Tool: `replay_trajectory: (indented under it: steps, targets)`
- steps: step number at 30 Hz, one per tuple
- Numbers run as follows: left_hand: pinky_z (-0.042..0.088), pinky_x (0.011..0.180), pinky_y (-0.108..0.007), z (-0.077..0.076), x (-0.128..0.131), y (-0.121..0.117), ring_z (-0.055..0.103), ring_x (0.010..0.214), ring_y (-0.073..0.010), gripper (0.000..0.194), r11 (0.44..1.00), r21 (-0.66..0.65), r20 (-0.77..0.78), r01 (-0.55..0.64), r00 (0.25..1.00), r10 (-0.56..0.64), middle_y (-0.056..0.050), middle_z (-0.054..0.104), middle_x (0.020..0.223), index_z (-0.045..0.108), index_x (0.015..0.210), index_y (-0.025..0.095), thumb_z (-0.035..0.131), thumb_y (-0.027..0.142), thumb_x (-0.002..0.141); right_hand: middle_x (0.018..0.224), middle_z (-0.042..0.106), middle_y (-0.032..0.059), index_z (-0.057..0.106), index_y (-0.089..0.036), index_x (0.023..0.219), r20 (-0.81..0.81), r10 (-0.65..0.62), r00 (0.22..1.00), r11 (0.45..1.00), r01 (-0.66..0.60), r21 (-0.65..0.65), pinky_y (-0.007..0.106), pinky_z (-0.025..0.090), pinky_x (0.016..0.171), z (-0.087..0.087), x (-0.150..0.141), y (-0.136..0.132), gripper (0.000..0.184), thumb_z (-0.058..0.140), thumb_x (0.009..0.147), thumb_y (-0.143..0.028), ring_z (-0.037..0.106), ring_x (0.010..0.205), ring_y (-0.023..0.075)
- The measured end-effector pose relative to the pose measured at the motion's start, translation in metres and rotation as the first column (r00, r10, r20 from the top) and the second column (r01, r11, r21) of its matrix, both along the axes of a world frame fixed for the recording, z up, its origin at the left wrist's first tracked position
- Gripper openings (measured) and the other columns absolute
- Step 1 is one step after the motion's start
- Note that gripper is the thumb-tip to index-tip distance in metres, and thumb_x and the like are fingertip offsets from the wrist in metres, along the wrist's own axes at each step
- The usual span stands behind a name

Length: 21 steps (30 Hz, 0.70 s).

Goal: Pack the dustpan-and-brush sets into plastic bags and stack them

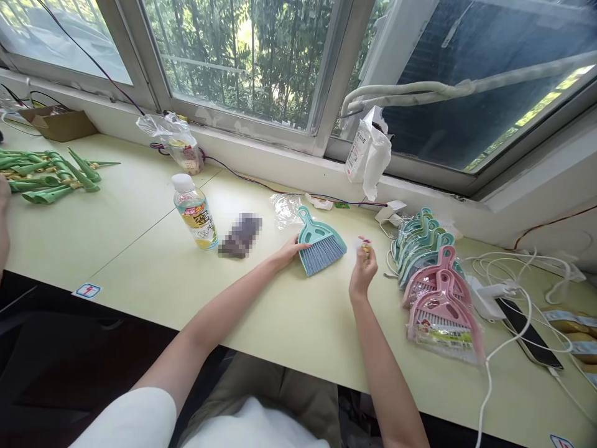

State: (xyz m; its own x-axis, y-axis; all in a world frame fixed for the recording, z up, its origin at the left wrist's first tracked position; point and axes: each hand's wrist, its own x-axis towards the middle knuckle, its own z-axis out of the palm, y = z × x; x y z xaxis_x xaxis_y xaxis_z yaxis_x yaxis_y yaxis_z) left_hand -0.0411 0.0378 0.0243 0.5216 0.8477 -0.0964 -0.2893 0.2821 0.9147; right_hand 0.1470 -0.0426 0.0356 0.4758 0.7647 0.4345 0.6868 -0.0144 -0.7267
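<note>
A teal hand brush and dustpan set [321,247] with grey bristles lies on the table, handle pointing away from me. My left hand [288,251] grips its left edge, thumb over the top. To the right of the set, my right hand [364,271] is closed and raised a little. Between its fingers is a small, whitish piece of printed wrapping [364,244] with pink and yellow marks, too small to read. Farther right stand several teal sets [422,246] and two pink sets [445,308] in clear bags, leaning in a row.
A drink bottle [194,211] and a blurred-out dark object [241,236] are left of my hand. Clear plastic wrap [285,210] lies behind the set. White cables and a phone [529,333] occupy the right side. Green bundles [56,176] lie far left, near another person's arm [4,221].
</note>
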Motion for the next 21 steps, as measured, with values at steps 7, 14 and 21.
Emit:
replay_trajectory:
  steps: [7,14,21]
  targets:
    - [0.042,0.099,-0.042,-0.002,0.013,-0.010,0.061,0.104,-0.0239,0.051,0.999,-0.029,0.126,-0.018,0.992,0.021,-0.012,0.064,0.114,0.058,0.110,0.016,0.079,0.028,0.065,0.155,0.012,0.0085,0.016,-0.021,0.149,0.331,0.404,0.853,0.890,-0.282,-0.360,0.064,-0.009,0.106,-0.016,-0.042,-0.003,0.063,0.017,0.094,-0.052,0.008,0.143,0.0256]
    - [0.045,0.096,-0.045,-0.009,0.014,-0.006,0.062,0.097,-0.0242,0.058,0.995,0.024,0.131,-0.093,0.987,0.089,-0.009,0.066,0.103,0.057,0.104,0.016,0.081,0.010,0.051,0.155,0.017,0.0035,0.018,-0.031,0.147,0.221,0.411,0.885,0.892,-0.339,-0.301,0.068,-0.011,0.102,-0.018,-0.038,-0.004,0.054,0.013,0.096,-0.047,0.007,0.143,0.0233]
    - [0.046,0.096,-0.045,-0.013,0.016,-0.006,0.062,0.102,-0.0253,0.063,0.996,0.010,0.195,-0.083,0.978,0.080,-0.007,0.065,0.103,0.054,0.106,0.018,0.079,0.008,0.049,0.156,0.011,0.0078,0.017,-0.029,0.147,-0.293,0.143,0.945,0.989,-0.123,0.085,0.054,0.015,0.112,-0.018,-0.033,-0.003,0.073,0.048,0.085,-0.051,0.012,0.143,0.0257]
